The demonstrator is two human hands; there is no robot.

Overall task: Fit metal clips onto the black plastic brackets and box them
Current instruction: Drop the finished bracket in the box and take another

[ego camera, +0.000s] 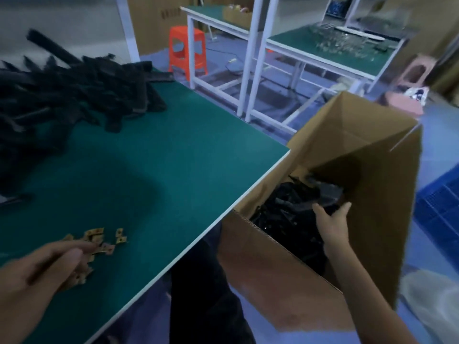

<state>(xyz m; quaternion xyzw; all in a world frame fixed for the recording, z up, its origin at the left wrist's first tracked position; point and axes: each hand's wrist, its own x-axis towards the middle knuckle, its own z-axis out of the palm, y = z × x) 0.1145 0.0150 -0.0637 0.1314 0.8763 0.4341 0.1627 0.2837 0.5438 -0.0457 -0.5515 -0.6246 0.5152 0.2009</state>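
L hand (47, 266) lower left of frame, over the small heap of brass-coloured metal clips (106, 240) on the green surface (173, 157). Fingers curled, thumb close to the fingertips. It's motion-blurred, so can't tell if it's actually pinching a clip. A few clips lie loose just right of the hand, the rest are under it.

R hand (332, 219) is down inside the cardboard box (377, 175), centre-right of frame, forearm reaching in over the near wall. Thumb and fingers spread in a V, fingers look straight, resting on or just above the black brackets in the box (283, 207). No clear grip on any of them.

Box stands off the surface's right edge, flaps up, far flap tall. It holds a loose pile of brackets, detail too dark to read.

Big heap of loose black brackets (74, 90) upper left, on the surface, well apart from the clips.

Bkgd: orange stool (186, 49) top centre, more green-topped benches (323, 53) upper right, pink stool (417, 73) far right, blue crate (442, 209) at right edge. Person's dark trousers (211, 289) between surface and box.
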